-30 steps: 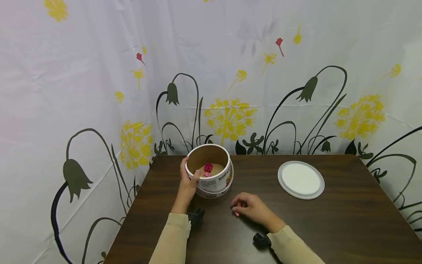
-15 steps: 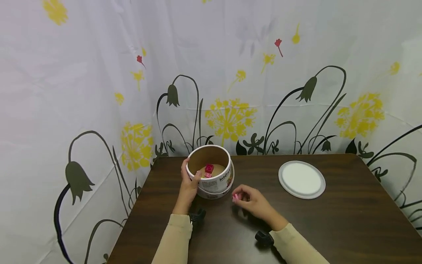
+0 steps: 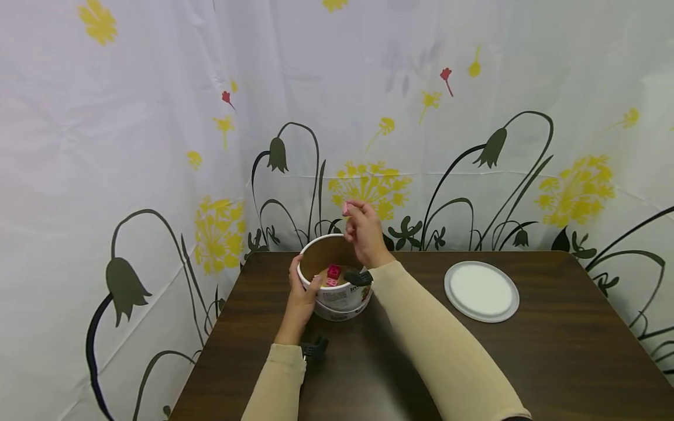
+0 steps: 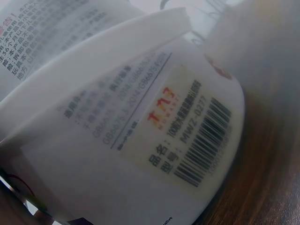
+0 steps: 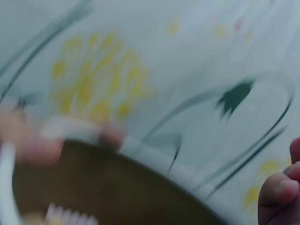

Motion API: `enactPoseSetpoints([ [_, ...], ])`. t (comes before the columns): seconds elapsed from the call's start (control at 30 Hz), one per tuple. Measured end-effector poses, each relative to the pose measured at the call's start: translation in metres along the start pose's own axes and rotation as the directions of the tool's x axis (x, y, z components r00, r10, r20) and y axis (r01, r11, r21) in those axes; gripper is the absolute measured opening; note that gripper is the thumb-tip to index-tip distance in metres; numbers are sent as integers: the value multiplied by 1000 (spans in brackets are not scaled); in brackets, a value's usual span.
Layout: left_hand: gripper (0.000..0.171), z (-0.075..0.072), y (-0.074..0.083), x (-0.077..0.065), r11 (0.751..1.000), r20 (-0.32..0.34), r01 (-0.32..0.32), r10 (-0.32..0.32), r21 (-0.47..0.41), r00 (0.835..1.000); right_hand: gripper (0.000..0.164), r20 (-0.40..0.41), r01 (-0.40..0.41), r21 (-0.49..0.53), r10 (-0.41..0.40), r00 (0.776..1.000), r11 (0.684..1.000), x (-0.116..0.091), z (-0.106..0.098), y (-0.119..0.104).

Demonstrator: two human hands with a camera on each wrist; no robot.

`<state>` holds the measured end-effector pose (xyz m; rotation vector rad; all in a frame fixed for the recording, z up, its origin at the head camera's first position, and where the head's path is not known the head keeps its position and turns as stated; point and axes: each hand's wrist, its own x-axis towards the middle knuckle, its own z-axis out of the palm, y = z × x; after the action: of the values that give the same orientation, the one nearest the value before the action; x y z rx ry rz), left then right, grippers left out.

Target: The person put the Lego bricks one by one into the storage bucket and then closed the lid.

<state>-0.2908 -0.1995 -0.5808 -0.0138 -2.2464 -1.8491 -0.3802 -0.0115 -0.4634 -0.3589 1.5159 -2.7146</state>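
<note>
A white round tub (image 3: 339,299) with a brown inside stands tilted at the back left of the table. My left hand (image 3: 301,295) grips its left side, thumb over the near rim. On the bottom of the tub lie a dark pink toy brick (image 3: 334,271) and a light pink brick (image 3: 332,282). Above the tub, at about the far rim, my right hand (image 3: 365,234) pinches a small pink brick (image 3: 345,209) between thumb and fingertips. Printed labels with a barcode (image 4: 201,145) fill the left wrist view. Blur covers much of the right wrist view.
A round white lid (image 3: 481,291) lies flat on the dark wooden table (image 3: 568,339), right of the tub. Behind the table hangs a white curtain (image 3: 174,140) printed with flowers. My right forearm crosses over the tub's right edge.
My right hand has picked the pink brick up off the table and carried it up, away from me and left to above the tub. The left hand still holds the tub.
</note>
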Motion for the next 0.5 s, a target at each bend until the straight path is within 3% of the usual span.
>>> enactPoseSetpoints([
  [0.07,81,-1,0,-1,1000,8,8,-8,5,1000,24,-12,-40,-192,39,999,981,6,3,17],
  [0.13,80,-1,1,-2,1000,16,16,-16,1,1000,23,2,-57,-402,63,998,914,7,4,29],
  [0.2,80,-2,2,-1,1000,18,9,-9,-7,1000,22,28,-21,-522,42,999,853,8,6,35],
  [0.27,79,-2,2,1,1000,20,1,-1,-13,1000,22,44,14,-550,12,999,835,8,6,35],
  [0.33,79,-3,3,2,1000,26,-5,5,-22,1000,21,44,30,-525,-9,999,851,9,6,34],
  [0.4,79,-3,2,3,1000,33,-3,4,-25,999,21,42,31,-520,-11,999,854,8,5,34],
  [0.5,79,-5,1,2,1000,32,6,-5,-15,999,23,55,19,-553,14,998,833,6,3,34],
])
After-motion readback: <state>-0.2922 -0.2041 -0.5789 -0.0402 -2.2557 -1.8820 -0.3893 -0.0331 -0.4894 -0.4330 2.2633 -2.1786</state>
